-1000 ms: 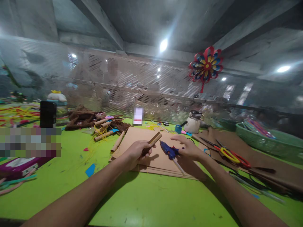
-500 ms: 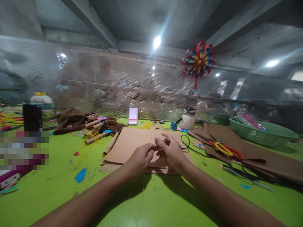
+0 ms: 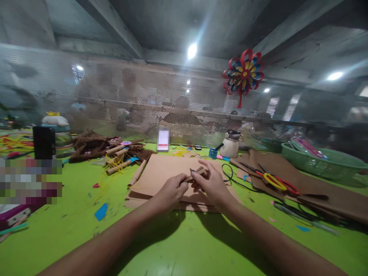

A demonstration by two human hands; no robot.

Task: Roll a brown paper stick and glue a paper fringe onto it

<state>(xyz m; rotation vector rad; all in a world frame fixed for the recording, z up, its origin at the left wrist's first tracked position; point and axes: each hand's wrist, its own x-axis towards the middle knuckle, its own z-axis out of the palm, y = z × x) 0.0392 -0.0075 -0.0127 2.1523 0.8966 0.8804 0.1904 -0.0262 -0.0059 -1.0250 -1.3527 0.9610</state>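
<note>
A small folded piece of brown paper [image 3: 200, 171] is held between my two hands above a stack of brown paper sheets [image 3: 161, 166]. My left hand [image 3: 173, 188] pinches its left end between thumb and fingers. My right hand [image 3: 213, 182] grips the other end, thumb across the front and index finger raised over the top. By the right thumb, a small dark pointed bit shows; I cannot make out what it is. Several brown paper rolls [image 3: 117, 167] lie left of the stack, tangled with yellow strands.
Red-and-yellow-handled scissors [image 3: 274, 181] lie on brown paper [image 3: 319, 189] at the right, near a green basket [image 3: 330, 163]. A white jug [image 3: 230, 147], a blue pot [image 3: 212, 153] and a lit phone [image 3: 163, 139] stand at the back. A dark cord [image 3: 240, 184] curls right of the stack.
The folded paper has tilted and shows more of its face, with the dark pointed bit now visible by my right thumb. Both hands keep hold of it. The whole view has shifted slightly.
</note>
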